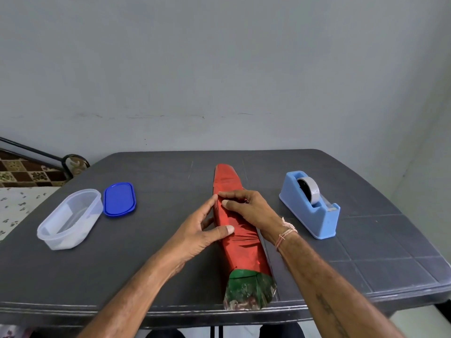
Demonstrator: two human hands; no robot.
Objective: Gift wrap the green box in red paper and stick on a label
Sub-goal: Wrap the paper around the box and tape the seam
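The red paper (240, 250) is rolled around the green box into a long bundle lying front to back on the middle of the dark table (156, 264). The box's green end (244, 274) shows inside the open near end of the wrap, whose shiny inner side reflects it. My left hand (200, 230) grips the bundle's left side, thumb on top. My right hand (246, 206) lies over the top from the right, its fingers and thumb pressing the paper at the seam. No label is in view.
A light-blue tape dispenser (314, 211) with a roll stands right of the bundle. A clear plastic tub (70, 218) and its blue lid (119, 199) lie at the left. The table's near edge runs just below the wrap's open end. A bed is at the far left.
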